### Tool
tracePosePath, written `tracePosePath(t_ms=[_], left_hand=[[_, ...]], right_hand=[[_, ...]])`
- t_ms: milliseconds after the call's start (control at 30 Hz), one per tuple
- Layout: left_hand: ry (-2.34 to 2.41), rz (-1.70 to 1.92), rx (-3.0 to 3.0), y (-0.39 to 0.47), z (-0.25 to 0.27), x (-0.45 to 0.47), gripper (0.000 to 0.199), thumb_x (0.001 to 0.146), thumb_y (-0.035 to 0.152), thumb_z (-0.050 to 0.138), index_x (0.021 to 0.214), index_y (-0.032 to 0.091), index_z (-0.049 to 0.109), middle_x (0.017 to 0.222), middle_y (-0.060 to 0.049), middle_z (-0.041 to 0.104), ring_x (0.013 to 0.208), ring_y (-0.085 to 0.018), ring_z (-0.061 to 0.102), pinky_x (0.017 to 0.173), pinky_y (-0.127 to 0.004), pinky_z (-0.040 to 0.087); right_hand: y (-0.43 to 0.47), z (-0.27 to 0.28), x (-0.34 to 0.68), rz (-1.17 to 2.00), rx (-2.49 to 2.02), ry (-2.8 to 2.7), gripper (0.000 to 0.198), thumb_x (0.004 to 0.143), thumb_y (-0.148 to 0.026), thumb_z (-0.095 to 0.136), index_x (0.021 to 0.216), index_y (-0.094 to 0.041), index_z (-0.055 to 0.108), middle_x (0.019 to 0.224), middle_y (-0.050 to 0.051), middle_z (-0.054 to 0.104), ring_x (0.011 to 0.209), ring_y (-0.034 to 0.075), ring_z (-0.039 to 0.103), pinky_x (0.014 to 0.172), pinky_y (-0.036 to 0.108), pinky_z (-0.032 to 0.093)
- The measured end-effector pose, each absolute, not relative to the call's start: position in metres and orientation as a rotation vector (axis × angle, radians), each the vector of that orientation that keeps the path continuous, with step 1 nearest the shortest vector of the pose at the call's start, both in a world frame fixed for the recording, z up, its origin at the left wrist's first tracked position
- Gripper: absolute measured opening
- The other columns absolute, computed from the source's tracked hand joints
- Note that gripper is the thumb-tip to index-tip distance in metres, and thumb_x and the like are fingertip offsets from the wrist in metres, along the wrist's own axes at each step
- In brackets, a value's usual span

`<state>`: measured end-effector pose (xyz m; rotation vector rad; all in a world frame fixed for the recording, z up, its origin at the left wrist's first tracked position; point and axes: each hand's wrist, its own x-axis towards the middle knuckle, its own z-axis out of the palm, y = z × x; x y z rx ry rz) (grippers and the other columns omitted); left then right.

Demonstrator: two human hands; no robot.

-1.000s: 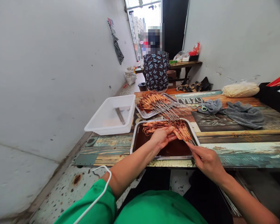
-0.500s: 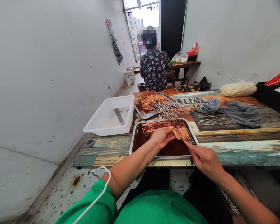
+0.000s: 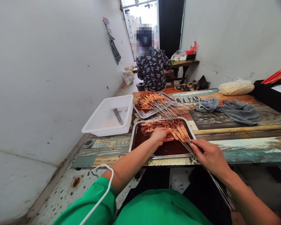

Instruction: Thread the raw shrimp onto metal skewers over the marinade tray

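A shallow metal tray (image 3: 131,145) of dark brown liquid is in front of me, with orange-brown meat skewers (image 3: 181,129) laid side by side at its right. Stringy, dark ends of the meat stretch along the tray's far side. My left hand (image 3: 162,136) reaches over the liquid, its fingers around the end of a meat skewer at the row's left edge. Partly hidden by the meat, its exact grip is hard to see. My right hand (image 3: 208,154) pinches the thin metal sticks beyond the tray's right rim. Their long ends run below that hand, past the table edge.
Behind the tray, a second metal tray (image 3: 144,115) bears a heap of similar skewers. A white plastic tub (image 3: 100,128) stands left, with metal sticks inside. Grey cloths (image 3: 241,112), a bagged pale bundle (image 3: 236,87) and a black box (image 3: 269,97) lie right. A person (image 3: 152,70) sits beyond the table.
My right hand has shifted slightly right, and more of the metal sticks shows beneath it. The piece at my left fingers has gone down among the row. The view has tilted slightly.
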<state>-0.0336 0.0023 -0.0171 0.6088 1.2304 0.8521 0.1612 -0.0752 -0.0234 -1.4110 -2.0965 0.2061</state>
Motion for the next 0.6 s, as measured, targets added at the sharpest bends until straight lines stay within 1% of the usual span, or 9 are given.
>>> tracePosePath(t_ms=[100,200,300,433,600], left_hand=[[1.345,0.754,0.769,0.003,-0.02,-0.031,0.017,0.081,0.019,0.057,0.068,0.009,0.053,0.052,-0.002,0.057,0.041,-0.007,0.052,0.042,-0.017,0.043],[1.415,0.73,0.877,0.003,-0.024,-0.028,0.02,0.083,0.019,0.054,0.066,0.01,0.051,0.048,0.0,0.055,0.036,-0.005,0.049,0.037,-0.016,0.037],[1.435,0.743,0.889,0.005,-0.028,-0.023,0.022,0.084,0.018,0.053,0.064,0.01,0.05,0.046,0.0,0.054,0.037,-0.005,0.049,0.038,-0.016,0.038],[1.431,0.731,0.853,0.006,-0.028,-0.02,0.023,0.084,0.018,0.052,0.063,0.01,0.049,0.046,0.0,0.054,0.036,-0.005,0.049,0.037,-0.016,0.036],[1.418,0.75,0.78,0.004,-0.023,-0.021,0.023,0.086,0.016,0.049,0.063,0.01,0.049,0.046,0.001,0.054,0.037,-0.004,0.048,0.038,-0.015,0.035]], right_hand=[[-0.074,-0.017,0.166,0.201,-1.662,-2.118,0.027,0.082,-0.041,0.049,0.078,-0.02,0.065,0.071,0.001,0.066,0.064,0.015,0.06,0.057,0.025,0.039],[-0.074,-0.015,0.165,0.264,-1.795,-2.206,0.027,0.08,-0.043,0.05,0.07,-0.021,0.061,0.063,-0.001,0.062,0.057,0.014,0.056,0.051,0.025,0.032],[-0.075,-0.017,0.161,0.273,-1.796,-2.23,0.022,0.079,-0.04,0.051,0.074,-0.021,0.061,0.066,-0.001,0.062,0.059,0.013,0.055,0.052,0.024,0.031],[-0.076,-0.02,0.157,0.198,-1.759,-2.299,0.019,0.08,-0.037,0.051,0.08,-0.021,0.062,0.073,0.0,0.064,0.062,0.013,0.056,0.054,0.024,0.03],[-0.076,-0.017,0.149,0.146,-1.813,-2.374,0.019,0.083,-0.027,0.046,0.077,-0.02,0.062,0.076,0.003,0.066,0.068,0.015,0.059,0.056,0.026,0.028]])
